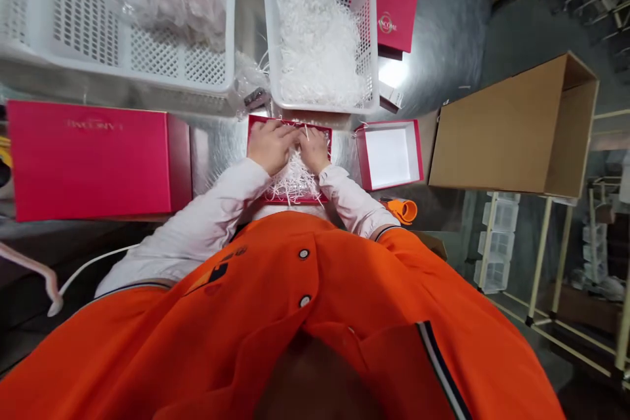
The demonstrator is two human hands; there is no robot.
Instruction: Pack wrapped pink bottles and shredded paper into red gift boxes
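An open red gift box (290, 199) lies in front of my body, with white shredded paper (294, 178) inside. My left hand (272, 146) rests over the box's left and upper part, its fingers stretched toward the right across the paper. Beside it, my right hand (314, 147) lies on the upper right of the filling, fingers laid forward with a few strands near them. The fingertips of both hands nearly meet, and their ends are partly hidden in the paper. What lies under the filling is hidden.
Beyond the box stands a white basket (373, 72) of shredded paper; another basket (93, 33) holds wrapped pink items. A large red box (88, 161) sits left, a red box with white interior (391, 154) right. Red paper bags (398, 3), a carton (497, 131) and orange tape (406, 211) are farther right.
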